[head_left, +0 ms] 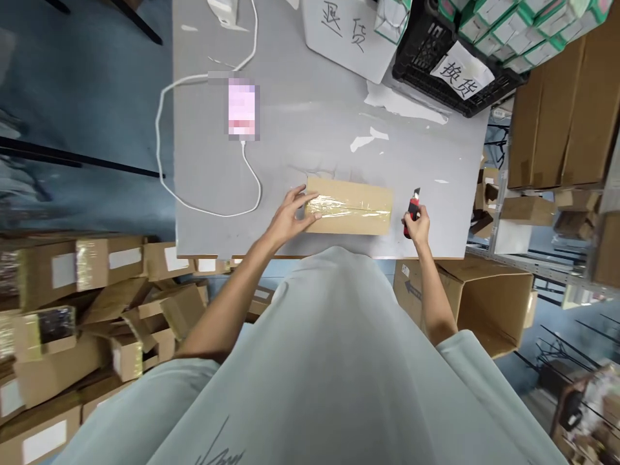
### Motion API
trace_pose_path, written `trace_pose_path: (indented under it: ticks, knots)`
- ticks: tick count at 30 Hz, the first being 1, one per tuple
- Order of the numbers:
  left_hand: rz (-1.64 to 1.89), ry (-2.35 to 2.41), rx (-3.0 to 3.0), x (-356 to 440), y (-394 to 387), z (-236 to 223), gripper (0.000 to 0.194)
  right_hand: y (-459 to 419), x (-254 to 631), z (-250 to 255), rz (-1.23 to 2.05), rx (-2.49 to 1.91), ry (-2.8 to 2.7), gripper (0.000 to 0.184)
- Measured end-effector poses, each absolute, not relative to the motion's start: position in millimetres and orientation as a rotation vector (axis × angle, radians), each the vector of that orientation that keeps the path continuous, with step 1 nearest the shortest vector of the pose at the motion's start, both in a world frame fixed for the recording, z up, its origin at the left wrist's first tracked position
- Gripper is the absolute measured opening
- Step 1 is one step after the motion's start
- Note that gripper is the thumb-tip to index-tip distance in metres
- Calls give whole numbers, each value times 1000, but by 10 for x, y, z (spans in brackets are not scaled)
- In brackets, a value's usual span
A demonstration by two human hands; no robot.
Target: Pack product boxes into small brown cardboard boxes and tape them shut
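A long cardboard box (349,223) lies on the grey table, with clear shiny tape running along the seam on its upper face. At its left end, my left hand (292,216) grips it, fingers over the far side and thumb near the front edge. To the right of the box, my right hand (417,225) is closed around a red and black utility knife (413,210). The knife's blade is out and points away from me. It is apart from the box.
A phone (241,108) with a white cable lies at the table's left. Toward the back stand a white lid or board (339,32) and a black crate (421,58) of green-white boxes. Torn paper scraps (363,141) lie behind the box. Cardboard boxes (116,265) fill the floor at left.
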State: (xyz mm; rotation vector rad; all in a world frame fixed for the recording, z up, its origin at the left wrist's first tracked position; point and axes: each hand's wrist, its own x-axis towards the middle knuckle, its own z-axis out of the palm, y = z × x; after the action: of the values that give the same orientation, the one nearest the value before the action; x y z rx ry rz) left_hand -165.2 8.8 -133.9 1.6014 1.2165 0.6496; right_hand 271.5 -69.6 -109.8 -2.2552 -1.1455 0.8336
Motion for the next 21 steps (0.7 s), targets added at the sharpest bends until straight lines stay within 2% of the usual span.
trace_pose_path:
  ticks: [5,8,13,17,21]
  knots:
    - [622,1097,1514,-1660,143,-1373,105,-351,2120,-375,888,-1881,-1690,45]
    - [641,1051,1481,-1649,158,-1422,105,-149,1633,-148,1086,-1778,-2067,45]
    - [649,1012,1465,-1629,164,-1517,99,41,1133,-81,1273,-1666,-2287,57]
    - [682,1004,1466,-1611,165,-1576,91,48,1059,-73,1257,-1527,-2414,53]
    - [705,1005,1460,-1596,159,-1625,88,83,1057,-102,1264,-1605,-2518,58]
